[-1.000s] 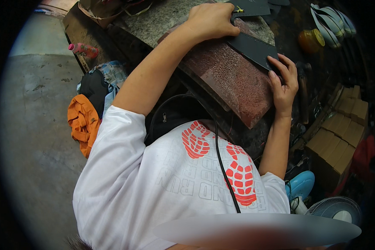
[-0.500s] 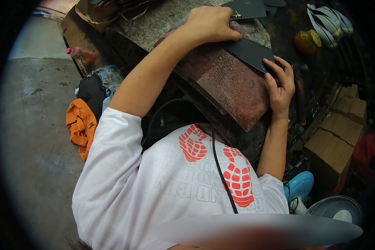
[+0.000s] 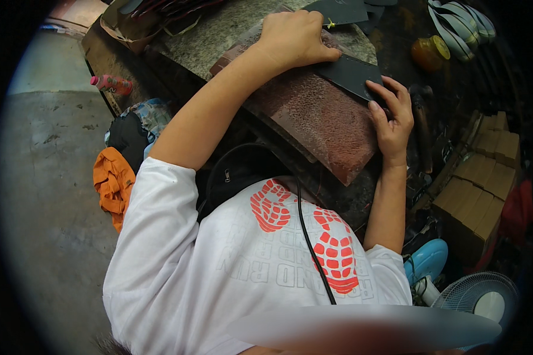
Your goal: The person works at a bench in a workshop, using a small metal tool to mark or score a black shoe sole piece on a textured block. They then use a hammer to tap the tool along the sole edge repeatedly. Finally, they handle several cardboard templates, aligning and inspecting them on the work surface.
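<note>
Slab [image 3: 320,118] on bench [image 3: 219,35], tilted toward the body. Sheet [image 3: 352,74] on slab's far right part. Left hand [image 3: 293,38] on slab's far end, touching sheet's left edge. Right hand [image 3: 391,115] at slab's right edge, fingertips on sheet's near right corner. Second sheet [image 3: 343,9] beyond left hand. Straps [image 3: 459,21] far right on bench, jar [image 3: 429,52] just left of them. Boxes [image 3: 485,171] right of right forearm. Fan [image 3: 479,296] near right, below boxes. Bottle [image 3: 111,84] left of bench; cloth [image 3: 114,183] on floor [image 3: 47,195], left of left arm.
</note>
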Available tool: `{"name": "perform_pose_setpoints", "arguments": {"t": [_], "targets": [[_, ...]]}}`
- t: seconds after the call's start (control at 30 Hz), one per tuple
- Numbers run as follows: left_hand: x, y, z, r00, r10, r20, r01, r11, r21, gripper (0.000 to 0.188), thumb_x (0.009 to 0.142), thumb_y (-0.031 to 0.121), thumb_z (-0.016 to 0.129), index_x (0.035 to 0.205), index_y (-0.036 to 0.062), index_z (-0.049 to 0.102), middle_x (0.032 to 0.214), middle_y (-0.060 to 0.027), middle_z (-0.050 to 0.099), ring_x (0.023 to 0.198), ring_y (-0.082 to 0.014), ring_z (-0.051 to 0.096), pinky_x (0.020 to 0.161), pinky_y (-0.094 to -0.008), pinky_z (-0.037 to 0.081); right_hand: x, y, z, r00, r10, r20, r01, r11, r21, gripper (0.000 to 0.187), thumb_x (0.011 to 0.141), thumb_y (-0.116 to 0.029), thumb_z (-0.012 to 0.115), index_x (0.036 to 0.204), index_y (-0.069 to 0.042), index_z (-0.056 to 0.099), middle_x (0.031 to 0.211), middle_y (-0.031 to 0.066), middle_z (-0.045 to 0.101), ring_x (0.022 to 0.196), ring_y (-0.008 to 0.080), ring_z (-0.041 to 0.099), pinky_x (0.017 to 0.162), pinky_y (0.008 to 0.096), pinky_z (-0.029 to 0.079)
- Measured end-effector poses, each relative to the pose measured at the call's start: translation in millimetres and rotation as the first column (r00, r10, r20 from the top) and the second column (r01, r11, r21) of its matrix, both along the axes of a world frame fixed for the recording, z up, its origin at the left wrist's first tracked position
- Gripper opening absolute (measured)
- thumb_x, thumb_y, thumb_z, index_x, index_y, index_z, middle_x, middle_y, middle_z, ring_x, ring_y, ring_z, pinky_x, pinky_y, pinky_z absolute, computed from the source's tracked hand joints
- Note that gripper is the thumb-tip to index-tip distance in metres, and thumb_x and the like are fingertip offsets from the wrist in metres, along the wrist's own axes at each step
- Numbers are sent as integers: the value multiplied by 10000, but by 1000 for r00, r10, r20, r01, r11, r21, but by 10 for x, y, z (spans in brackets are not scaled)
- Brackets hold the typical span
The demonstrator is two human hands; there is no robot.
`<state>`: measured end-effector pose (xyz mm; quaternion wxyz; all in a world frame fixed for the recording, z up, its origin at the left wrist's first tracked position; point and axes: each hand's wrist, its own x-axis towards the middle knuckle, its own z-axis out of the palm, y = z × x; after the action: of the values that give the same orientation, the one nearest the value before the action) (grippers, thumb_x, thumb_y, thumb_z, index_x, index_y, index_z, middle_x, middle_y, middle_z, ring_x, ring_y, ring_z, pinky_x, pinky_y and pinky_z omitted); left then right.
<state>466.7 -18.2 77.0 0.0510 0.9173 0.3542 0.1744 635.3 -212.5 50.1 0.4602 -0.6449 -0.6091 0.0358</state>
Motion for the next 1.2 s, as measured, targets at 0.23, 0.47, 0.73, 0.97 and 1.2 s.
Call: {"name": "perform_pose_setpoints", "arguments": {"t": [0.23,0.47,0.73,0.97,1.2], "targets": [[67,-32,93,993,34,-112,-41,997,-66,643,689,587,723,1018,36,697,946,-146,728,887,-316,722,765,-414,573,-10,-5,-4,1000,-7,-5,7,1000,-11,313,782,-199,727,1085,-129,761,1195,113,643,1099,292,596,966,397,450],[129,-71,-34,999,-19,31,18,1000,25,601,714,543,710,1034,35,694,975,-143,718,903,-306,716,757,-408,571,-3,-3,-5,1000,-13,29,13,1000,-5,306,784,-204,728,1079,-129,760,1189,113,643,1094,296,597,972,399,442],[164,-108,40,998,28,-54,-30,998,-47,652,713,612,715,1018,36,700,978,-140,725,903,-292,720,754,-415,572,5,7,-5,999,1,33,-1,1000,10,304,789,-217,730,1077,-126,758,1175,113,646,1077,292,601,951,394,445],[247,-148,31,1000,-12,-8,12,1000,-4,600,729,562,695,1017,35,706,937,-139,733,867,-300,728,751,-423,576,-3,6,6,999,0,42,0,1000,16,298,789,-211,731,1074,-128,760,1163,110,649,1061,294,605,934,395,454],[256,-231,121,997,19,-68,-21,999,-29,651,743,616,674,1059,48,706,984,-157,730,905,-321,720,783,-414,570,14,6,-6,998,1,64,-3,1000,22,298,787,-205,727,1072,-128,760,1162,108,650,1058,299,609,936,395,457]]}}
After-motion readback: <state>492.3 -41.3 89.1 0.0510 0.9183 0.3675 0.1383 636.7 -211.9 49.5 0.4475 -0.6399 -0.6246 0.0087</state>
